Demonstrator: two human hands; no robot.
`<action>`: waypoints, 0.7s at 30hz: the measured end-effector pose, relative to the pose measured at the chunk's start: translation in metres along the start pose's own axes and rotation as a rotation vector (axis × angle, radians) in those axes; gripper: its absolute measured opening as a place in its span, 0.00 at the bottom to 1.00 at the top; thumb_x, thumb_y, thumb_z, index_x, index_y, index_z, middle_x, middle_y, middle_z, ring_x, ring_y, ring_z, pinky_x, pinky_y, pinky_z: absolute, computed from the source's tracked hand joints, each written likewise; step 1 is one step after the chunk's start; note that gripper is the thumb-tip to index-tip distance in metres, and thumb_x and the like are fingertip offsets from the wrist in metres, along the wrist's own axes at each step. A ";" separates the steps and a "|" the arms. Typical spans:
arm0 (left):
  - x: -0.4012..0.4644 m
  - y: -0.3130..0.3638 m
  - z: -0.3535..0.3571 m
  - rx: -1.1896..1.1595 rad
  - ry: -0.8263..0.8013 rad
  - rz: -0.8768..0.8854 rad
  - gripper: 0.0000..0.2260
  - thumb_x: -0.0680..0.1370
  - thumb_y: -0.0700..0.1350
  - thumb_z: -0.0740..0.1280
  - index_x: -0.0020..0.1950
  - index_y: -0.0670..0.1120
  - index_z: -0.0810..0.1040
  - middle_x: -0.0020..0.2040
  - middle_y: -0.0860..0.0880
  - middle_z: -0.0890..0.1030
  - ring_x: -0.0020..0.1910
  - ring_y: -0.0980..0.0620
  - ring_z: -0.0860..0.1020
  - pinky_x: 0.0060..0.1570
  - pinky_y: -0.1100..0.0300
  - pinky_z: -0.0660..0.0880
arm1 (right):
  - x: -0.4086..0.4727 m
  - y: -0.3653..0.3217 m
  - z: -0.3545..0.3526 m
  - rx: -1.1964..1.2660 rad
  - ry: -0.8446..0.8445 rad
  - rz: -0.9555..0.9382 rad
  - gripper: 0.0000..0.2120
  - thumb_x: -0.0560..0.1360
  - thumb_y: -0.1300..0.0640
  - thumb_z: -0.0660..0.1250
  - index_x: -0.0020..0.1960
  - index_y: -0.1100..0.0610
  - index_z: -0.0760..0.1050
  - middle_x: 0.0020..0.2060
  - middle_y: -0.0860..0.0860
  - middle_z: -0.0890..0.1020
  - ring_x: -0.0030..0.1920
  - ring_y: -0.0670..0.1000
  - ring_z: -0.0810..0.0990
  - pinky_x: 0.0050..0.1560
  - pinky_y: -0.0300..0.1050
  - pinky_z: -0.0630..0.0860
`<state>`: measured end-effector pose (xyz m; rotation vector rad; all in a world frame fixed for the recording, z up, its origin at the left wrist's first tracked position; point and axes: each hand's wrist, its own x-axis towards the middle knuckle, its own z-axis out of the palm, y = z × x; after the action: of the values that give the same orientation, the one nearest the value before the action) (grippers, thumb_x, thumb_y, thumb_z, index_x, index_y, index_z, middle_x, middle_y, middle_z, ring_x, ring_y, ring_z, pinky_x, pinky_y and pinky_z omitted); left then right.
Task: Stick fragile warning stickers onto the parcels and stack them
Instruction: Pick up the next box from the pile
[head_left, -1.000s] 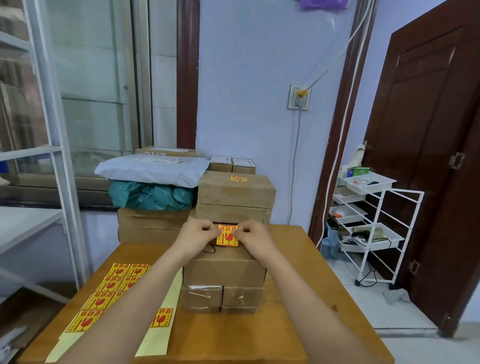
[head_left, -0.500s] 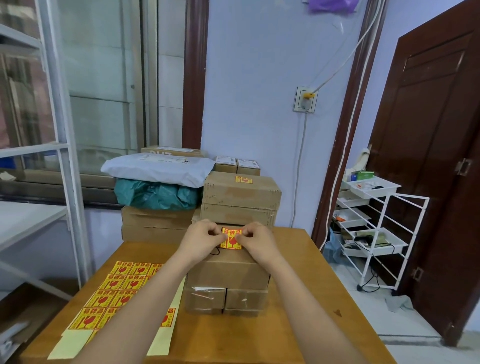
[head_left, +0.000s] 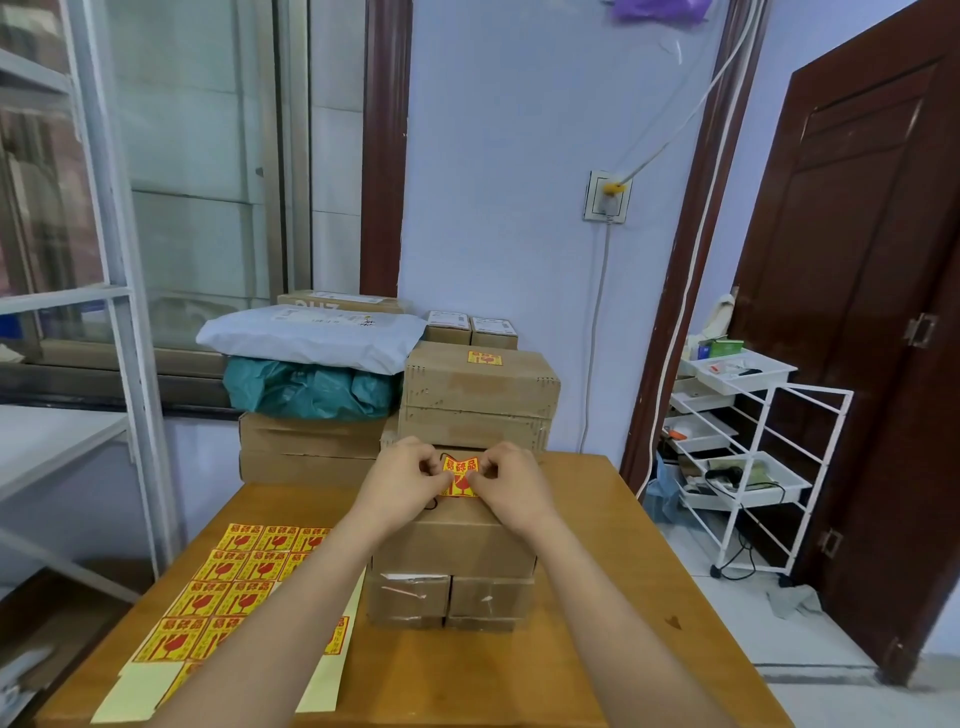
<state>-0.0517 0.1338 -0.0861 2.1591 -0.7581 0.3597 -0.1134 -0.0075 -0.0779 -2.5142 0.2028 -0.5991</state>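
Both hands, left (head_left: 402, 480) and right (head_left: 511, 486), pinch one sticker (head_left: 460, 475) above the top box (head_left: 457, 540). Next it probably needs pressing flat on the box.

A white wire rack (head_left: 748, 457) with trays stood right of the wooden desk (head_left: 597, 597), before a dark brown door (head_left: 857, 260). A cable hung from a wall socket (head_left: 605, 197) on the pale wall.

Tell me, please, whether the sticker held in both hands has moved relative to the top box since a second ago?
No. The sticker sits at the same spot near the far edge of the top box, pinched by the left hand and right hand.
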 end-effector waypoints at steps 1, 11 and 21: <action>0.000 0.000 0.000 0.001 0.001 0.003 0.08 0.72 0.44 0.71 0.36 0.41 0.77 0.40 0.50 0.75 0.39 0.55 0.73 0.40 0.61 0.70 | 0.000 0.000 0.000 -0.016 0.003 -0.003 0.16 0.74 0.54 0.67 0.32 0.49 0.64 0.43 0.48 0.74 0.51 0.51 0.71 0.49 0.46 0.69; 0.000 -0.001 0.001 0.045 -0.014 0.029 0.08 0.72 0.43 0.71 0.35 0.46 0.75 0.41 0.52 0.73 0.41 0.54 0.72 0.42 0.60 0.71 | -0.002 -0.002 0.000 -0.045 0.012 -0.015 0.16 0.73 0.55 0.69 0.33 0.48 0.64 0.45 0.48 0.73 0.53 0.51 0.70 0.53 0.46 0.69; 0.001 -0.002 0.000 0.048 0.007 -0.007 0.06 0.72 0.37 0.67 0.40 0.45 0.72 0.41 0.53 0.70 0.46 0.52 0.71 0.38 0.66 0.65 | -0.003 -0.002 0.000 0.012 0.117 0.032 0.16 0.76 0.65 0.62 0.63 0.61 0.68 0.60 0.55 0.73 0.60 0.53 0.71 0.58 0.41 0.68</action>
<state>-0.0499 0.1344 -0.0873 2.2037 -0.7451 0.3856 -0.1161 -0.0055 -0.0781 -2.4612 0.2812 -0.7324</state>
